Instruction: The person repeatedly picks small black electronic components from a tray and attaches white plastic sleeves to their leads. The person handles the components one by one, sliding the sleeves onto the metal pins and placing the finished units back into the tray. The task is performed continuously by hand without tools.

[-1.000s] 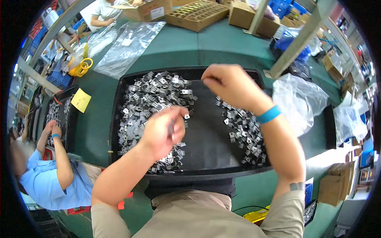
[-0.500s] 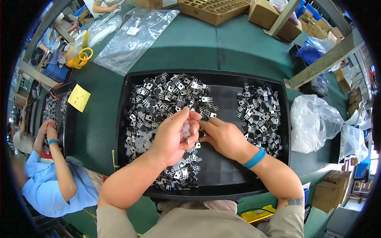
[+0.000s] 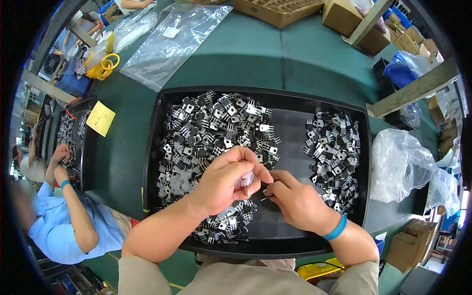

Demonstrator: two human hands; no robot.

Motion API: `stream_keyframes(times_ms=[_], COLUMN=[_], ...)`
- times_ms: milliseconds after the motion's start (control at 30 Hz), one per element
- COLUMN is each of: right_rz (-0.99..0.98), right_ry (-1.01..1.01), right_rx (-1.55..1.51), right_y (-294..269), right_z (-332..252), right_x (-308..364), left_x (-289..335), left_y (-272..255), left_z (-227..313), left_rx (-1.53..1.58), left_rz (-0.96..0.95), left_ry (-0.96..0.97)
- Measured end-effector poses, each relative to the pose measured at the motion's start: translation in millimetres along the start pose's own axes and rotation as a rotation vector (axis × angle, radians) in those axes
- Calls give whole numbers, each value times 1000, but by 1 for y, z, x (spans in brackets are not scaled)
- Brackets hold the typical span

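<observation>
In the middle of a black tray point(image 3: 361, 162), my left hand point(image 3: 227, 181) is cupped round a clump of small translucent white pieces point(image 3: 245, 179). My right hand point(image 3: 301, 202), a blue band at its wrist, pinches a small part with thin metal leads point(image 3: 266, 198), close to the left fingertips. Most of that part is hidden by the fingers. A broad heap of black-and-silver transistors point(image 3: 196, 123) fills the tray's left half. More loose white pieces point(image 3: 181, 181) lie on this heap, left of my left hand. A smaller pile of transistors point(image 3: 334, 152) lies along the right side.
Beyond the tray are a clear plastic bag point(image 3: 182, 42) and a divided cardboard box point(image 3: 280, 12). A crumpled clear bag point(image 3: 400, 164) and a metal post point(image 3: 415, 88) stand right. At left, a yellow note point(image 3: 101, 119) lies beside another tray point(image 3: 88, 157), where a person in blue point(image 3: 69, 221) works.
The view has shifted, so the tray sits slightly lower and to the right. My left fingers have curled further over the white pieces. My right hand now shows thin leads at its fingertips.
</observation>
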State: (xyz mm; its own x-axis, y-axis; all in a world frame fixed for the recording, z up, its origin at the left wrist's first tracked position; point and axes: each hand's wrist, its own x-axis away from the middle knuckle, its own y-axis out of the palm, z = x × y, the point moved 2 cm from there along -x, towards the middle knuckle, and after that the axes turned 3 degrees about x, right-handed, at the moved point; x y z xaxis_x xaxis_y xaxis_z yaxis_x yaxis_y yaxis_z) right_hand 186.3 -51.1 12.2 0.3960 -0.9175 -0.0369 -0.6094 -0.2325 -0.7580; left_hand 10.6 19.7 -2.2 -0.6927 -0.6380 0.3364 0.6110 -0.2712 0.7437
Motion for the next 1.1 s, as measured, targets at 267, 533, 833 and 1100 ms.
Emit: stream_keyframes(times_ms=[267,533,833,1100], right_rz=[386,413,392,380], right_ry=[303,165,67,97], right_rx=[-433,-660,-666,-628], right_y=[-8,-2,1,-1], right_z=[23,25,18,14], right_x=[2,5,7,7], left_x=[-1,2,4,5], left_y=[-1,7,10,11], left_z=[-8,-10,-9,-9], left_rx=[-163,-176,-244,-282], left_rz=[96,-98,-197,-222], left_ry=[-55,-145,-142,-152])
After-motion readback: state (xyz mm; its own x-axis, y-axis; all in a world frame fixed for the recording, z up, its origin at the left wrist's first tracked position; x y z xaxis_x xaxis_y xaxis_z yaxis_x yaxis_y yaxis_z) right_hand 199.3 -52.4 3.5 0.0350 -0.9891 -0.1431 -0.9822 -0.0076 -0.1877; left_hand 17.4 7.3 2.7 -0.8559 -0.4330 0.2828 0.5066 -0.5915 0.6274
